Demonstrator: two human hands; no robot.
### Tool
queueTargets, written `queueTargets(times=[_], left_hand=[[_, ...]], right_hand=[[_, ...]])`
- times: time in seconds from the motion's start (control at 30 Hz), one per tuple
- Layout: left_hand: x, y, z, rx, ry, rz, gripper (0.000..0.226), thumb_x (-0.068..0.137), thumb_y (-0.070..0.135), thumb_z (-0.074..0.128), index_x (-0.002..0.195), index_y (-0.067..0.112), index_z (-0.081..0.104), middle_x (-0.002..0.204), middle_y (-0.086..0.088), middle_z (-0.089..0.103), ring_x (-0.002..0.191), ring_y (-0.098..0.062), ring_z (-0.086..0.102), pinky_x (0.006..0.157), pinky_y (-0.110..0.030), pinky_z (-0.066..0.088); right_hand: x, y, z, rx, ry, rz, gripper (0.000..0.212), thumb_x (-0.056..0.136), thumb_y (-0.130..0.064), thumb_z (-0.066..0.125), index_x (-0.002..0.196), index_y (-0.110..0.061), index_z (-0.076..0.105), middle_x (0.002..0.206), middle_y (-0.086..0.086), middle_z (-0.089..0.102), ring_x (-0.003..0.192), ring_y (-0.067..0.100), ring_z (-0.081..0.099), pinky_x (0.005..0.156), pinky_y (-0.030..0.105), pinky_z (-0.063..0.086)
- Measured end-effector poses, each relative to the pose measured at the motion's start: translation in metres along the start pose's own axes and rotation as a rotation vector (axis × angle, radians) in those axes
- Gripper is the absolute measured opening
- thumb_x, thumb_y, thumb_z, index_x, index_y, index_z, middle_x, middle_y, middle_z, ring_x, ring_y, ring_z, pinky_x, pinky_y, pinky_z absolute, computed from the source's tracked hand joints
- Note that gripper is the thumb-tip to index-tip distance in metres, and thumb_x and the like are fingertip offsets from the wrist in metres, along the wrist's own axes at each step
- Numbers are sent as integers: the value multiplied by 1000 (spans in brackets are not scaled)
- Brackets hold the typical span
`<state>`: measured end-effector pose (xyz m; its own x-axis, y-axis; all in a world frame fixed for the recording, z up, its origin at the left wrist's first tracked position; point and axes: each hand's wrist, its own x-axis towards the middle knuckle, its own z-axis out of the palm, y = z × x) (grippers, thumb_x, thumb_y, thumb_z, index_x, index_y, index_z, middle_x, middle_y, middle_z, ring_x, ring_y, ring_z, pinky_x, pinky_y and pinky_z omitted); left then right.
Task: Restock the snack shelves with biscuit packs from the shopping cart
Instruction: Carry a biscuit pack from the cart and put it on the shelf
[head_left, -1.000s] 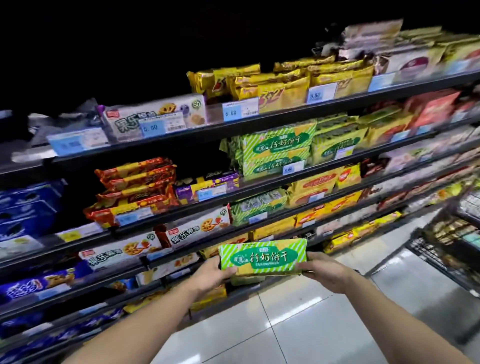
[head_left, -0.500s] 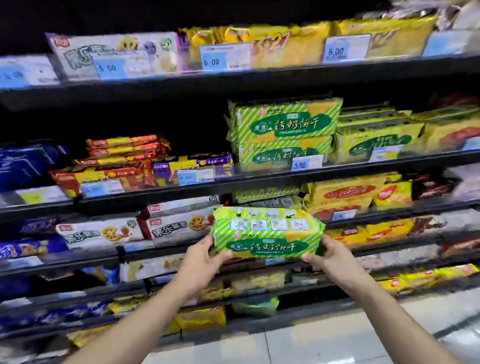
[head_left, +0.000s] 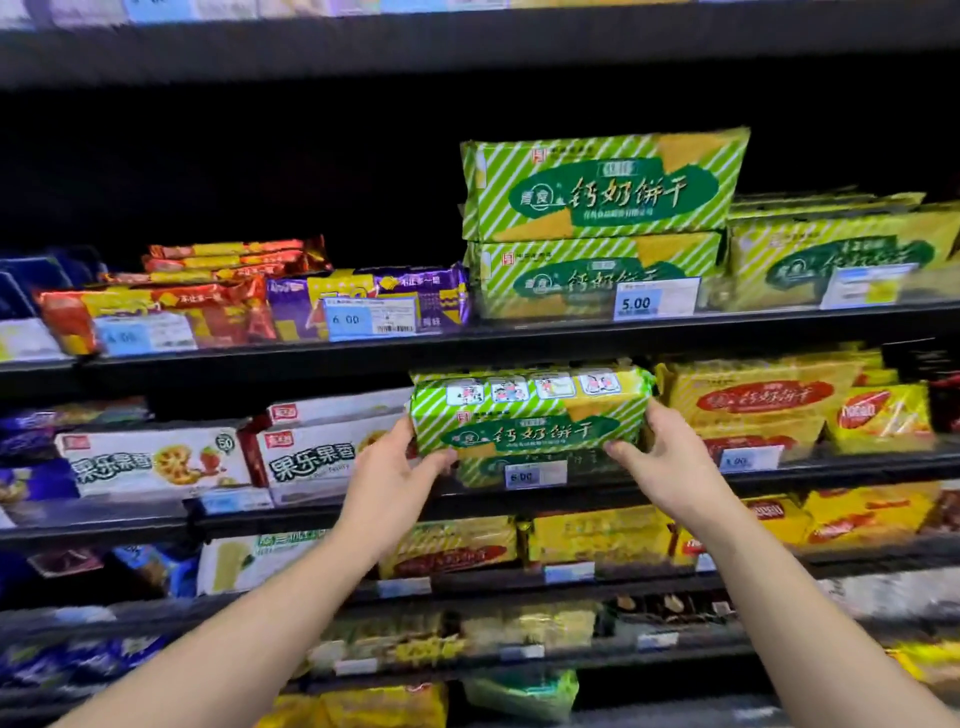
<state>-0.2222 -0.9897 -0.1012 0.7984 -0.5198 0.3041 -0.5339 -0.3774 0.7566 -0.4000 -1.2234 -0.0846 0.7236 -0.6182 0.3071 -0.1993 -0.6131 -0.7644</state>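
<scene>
1. our left hand (head_left: 395, 467) curls its fingers round the left end of the green striped biscuit pack (head_left: 530, 410).
2. we hold the pack level in front of the shelf (head_left: 519, 340), below two stacked matching packs (head_left: 602, 184).
3. our right hand (head_left: 660, 457) grips its right end.

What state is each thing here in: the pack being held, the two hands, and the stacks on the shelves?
Held green biscuit pack: lying level, gripped at both ends, at the shelf front.
Left hand: grips the pack's left end.
Right hand: grips the pack's right end.
Green packs above: two stacked flat, one shelf up.
Red packs: piled flat, untouched.
</scene>
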Motion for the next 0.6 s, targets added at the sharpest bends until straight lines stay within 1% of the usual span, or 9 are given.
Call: queueTargets(times=[0.1,0.17,0.2,0.23,0.3,0.37,0.47,0.5,0.6], left_hand=[[17,3,10,13,44,-30,17,89,36,73,98,26,62,73,6,71,73,-14,67,72,-34,52],[26,5,17,79,61,-25,20,91,41,71,94,26,59,66,7,63,60,-6,59,54,-24,42],[30,5,19,105,44,-31,23,91,43,70,102,25,59,71,7,63,63,-6,61,51,-19,39],[32,5,22,137,19,-44,32,92,45,68,113,23,60,79,4,66,73,-7,66,55,-17,43],[36,4,26,228,-10,-67,47,92,49,66,126,18,57,92,-6,70,99,-24,66,74,-32,50],[38,4,28,261,-14,-52,48,92,47,67,127,16,55,94,-6,66,104,-30,61,81,-38,50],[37,10,34,298,-42,-16,47,96,48,60,116,7,53,87,-3,55,104,-31,55,80,-36,45],[36,13,36,293,-69,-35,51,98,51,54,118,3,52,91,-7,58,110,-34,53,85,-38,45],[34,21,46,236,-95,-122,66,103,53,38,138,-4,43,131,-28,57,144,-38,28,115,-49,31]], right_hand=[[25,-1,0,-67,10,89,17,90,-13,71,104,-12,62,92,7,69,85,33,63,87,39,53],[37,-1,1,-159,15,197,16,92,-22,69,96,-9,60,89,11,68,86,38,63,84,51,54],[40,-2,3,-203,26,234,18,92,-24,68,94,-8,59,89,14,68,90,40,63,84,51,54],[40,-2,6,-250,50,256,20,93,-25,67,90,-7,58,87,15,67,93,42,61,83,50,53],[32,-3,12,-371,113,260,26,93,-23,65,78,-6,52,80,13,61,99,42,54,82,45,47],[21,-1,19,-474,177,231,24,94,-18,63,78,-9,48,83,14,59,99,39,50,82,44,42],[11,5,25,-427,271,243,13,94,-15,64,94,-4,58,103,18,55,103,38,51,88,45,45],[10,7,26,-392,289,275,18,95,-16,64,103,0,60,109,18,54,104,38,52,89,45,46],[5,9,29,-324,292,346,34,96,-20,64,120,3,56,116,17,55,106,36,57,86,42,47]])
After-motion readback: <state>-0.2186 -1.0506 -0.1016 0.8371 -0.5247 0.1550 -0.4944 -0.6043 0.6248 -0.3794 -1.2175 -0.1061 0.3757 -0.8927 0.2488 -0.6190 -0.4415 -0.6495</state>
